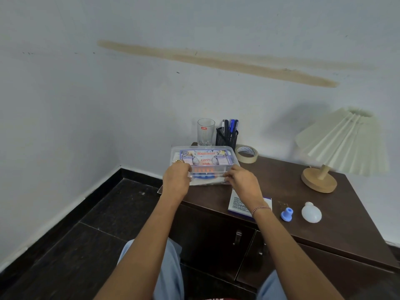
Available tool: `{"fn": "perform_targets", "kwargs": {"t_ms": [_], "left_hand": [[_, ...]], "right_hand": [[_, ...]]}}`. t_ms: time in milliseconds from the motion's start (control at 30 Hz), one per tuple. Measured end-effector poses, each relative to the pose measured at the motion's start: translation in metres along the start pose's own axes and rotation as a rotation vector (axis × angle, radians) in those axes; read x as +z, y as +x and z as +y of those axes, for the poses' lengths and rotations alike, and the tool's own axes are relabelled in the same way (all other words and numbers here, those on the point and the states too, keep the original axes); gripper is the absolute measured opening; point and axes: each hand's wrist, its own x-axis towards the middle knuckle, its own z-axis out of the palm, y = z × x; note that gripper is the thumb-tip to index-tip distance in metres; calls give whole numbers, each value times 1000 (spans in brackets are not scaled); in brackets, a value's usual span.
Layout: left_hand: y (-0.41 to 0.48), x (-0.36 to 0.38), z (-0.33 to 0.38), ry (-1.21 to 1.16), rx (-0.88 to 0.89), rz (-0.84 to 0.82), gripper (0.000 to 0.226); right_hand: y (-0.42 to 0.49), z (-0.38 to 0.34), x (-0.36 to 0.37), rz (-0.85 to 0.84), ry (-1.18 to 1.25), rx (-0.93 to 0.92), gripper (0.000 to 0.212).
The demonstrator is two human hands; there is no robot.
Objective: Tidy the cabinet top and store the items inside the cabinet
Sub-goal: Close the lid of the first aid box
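Your left hand (176, 180): fingers curled round the left near corner of the first-aid box (206, 158)
Your right hand (242, 180): gripping its right near corner
Box: left end of the cabinet top (281, 178), just before the glass (205, 132) and pen holder (226, 138)

A dark brown wooden cabinet (324, 224) stands against a pale, bluish-white wall (129, 94). Two closed doors on its front each carry a small metal handle (238, 236). High above the cabinet a long tan streak (216, 61) slants across the wall, with a few small dark marks to its left. To the cabinet's left a black skirting (138, 173) runs along the foot of the wall. The floor (75, 245) in front is dark speckled tile with thin pale joints. On the cabinet's far right stands a lamp (342, 144) with a pleated cream shade and round wooden base, its soft shadow on the wall behind.
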Motion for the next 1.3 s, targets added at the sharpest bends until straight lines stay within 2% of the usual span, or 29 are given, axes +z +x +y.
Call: {"fn": "perform_targets", "kwargs": {"t_ms": [133, 167, 233, 333, 433, 600, 900, 1067, 1300], "left_hand": [[-1, -11, -4, -24, 45, 252, 30], [0, -12, -6, -51, 49, 265, 29], [-1, -9, -8, -28, 68, 161, 30], [-2, -5, -13, -14, 40, -26, 31], [0, -5, -18, -26, 25, -46, 35], [1, -7, -19, 76, 44, -64, 36], [0, -8, -8, 279, 105, -114, 25], [0, -10, -3, 376, 121, -139, 23], [0, -11, -2, 382, 129, -149, 25]], "right_hand": [[0, 5, -3, 145, 78, 61, 26], [3, 6, -4, 177, 106, 72, 27], [7, 7, -4, 158, 125, 73, 29], [10, 7, 3, -10, 114, 55, 34], [12, 8, 8, -97, 104, 56, 37], [11, 10, 12, -55, -26, 21, 45], [11, 11, 13, -59, -70, 10, 54], [11, 7, 15, -8, -72, 0, 45], [7, 5, 19, 57, -103, -8, 43]]}}
